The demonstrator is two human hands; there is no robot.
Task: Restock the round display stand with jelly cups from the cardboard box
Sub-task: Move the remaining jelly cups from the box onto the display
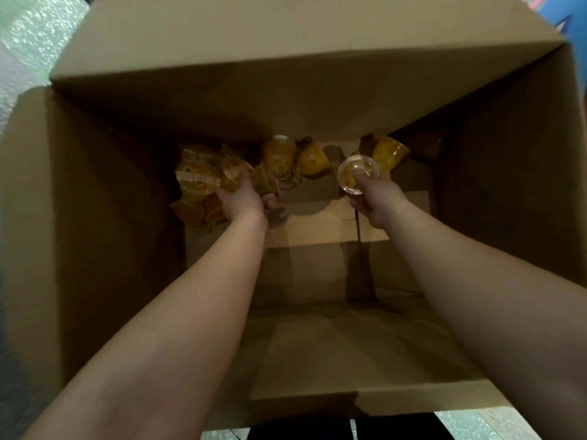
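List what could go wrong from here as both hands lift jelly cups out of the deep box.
1. The left hand grips a cluster of jelly cups at once; one may slip back into the cardboard box.
2. The right hand holds one cup by its edge, which looks easy to lose.
3. Loose cups lie tipped at the dim bottom, so some may be missed.

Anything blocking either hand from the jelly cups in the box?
No. The left hand already grips cups from the pile, and the right hand holds one jelly cup. The cardboard box is open on top; the display stand is out of view.
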